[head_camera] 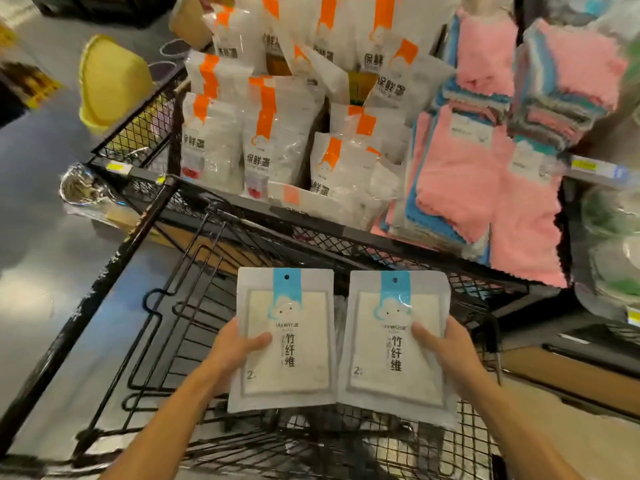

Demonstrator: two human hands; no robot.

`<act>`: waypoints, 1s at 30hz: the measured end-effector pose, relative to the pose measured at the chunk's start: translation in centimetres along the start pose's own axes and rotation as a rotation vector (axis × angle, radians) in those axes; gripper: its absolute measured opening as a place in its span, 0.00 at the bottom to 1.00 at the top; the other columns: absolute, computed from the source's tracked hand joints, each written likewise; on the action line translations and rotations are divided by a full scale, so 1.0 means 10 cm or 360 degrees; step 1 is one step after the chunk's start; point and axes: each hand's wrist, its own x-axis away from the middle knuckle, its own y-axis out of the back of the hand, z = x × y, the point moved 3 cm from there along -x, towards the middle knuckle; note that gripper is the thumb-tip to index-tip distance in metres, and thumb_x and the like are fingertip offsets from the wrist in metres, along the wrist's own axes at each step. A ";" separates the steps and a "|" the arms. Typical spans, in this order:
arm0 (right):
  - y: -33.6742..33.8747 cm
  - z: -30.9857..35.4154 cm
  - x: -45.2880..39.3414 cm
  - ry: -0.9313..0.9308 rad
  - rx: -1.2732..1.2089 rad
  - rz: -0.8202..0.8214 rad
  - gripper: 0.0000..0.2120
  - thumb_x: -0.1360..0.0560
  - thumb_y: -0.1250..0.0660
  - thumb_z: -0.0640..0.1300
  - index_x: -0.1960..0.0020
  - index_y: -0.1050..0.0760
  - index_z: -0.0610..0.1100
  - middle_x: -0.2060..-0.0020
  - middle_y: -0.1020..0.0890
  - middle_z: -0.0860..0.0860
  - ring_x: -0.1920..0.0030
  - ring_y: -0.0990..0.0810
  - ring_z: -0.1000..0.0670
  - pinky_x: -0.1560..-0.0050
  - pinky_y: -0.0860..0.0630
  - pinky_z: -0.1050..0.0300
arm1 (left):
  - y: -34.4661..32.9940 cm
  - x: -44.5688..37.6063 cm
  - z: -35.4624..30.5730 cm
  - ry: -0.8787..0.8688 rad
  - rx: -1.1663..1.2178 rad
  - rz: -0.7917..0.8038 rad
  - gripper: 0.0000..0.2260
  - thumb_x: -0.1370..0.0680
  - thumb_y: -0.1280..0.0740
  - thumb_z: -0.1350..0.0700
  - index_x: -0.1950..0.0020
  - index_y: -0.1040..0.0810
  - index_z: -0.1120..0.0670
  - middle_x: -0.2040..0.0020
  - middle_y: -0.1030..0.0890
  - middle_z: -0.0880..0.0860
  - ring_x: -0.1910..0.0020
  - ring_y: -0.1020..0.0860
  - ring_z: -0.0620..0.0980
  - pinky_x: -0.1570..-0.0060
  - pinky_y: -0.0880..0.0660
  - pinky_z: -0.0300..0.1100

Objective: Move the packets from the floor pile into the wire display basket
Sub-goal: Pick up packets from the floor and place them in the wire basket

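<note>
Fingers behind both packets are staying hidden. In the lower centre, the left hand (231,351) is gripping the left packet (284,341), the right hand (446,351) the right packet (394,344), thumbs in front, above the wire display basket (166,306). Orange-striped bags (266,133) are filling the upper basket (138,129).

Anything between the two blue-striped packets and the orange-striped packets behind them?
Head view: the black wire basket's far rim crosses between the held blue-striped packets and the orange-striped packets; nothing else.
</note>
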 end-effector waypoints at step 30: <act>-0.78 -1.74 -1.34 -0.0220 0.0997 -0.0821 0.29 0.22 0.27 0.50 0.30 0.38 0.41 0.43 0.24 0.47 0.54 0.19 0.47 0.65 0.25 0.60 | -0.67 -2.19 1.34 -0.0364 -0.1463 -0.0223 0.33 0.18 0.33 0.50 0.17 0.44 0.49 0.25 0.39 0.66 0.30 0.33 0.66 0.31 0.31 0.61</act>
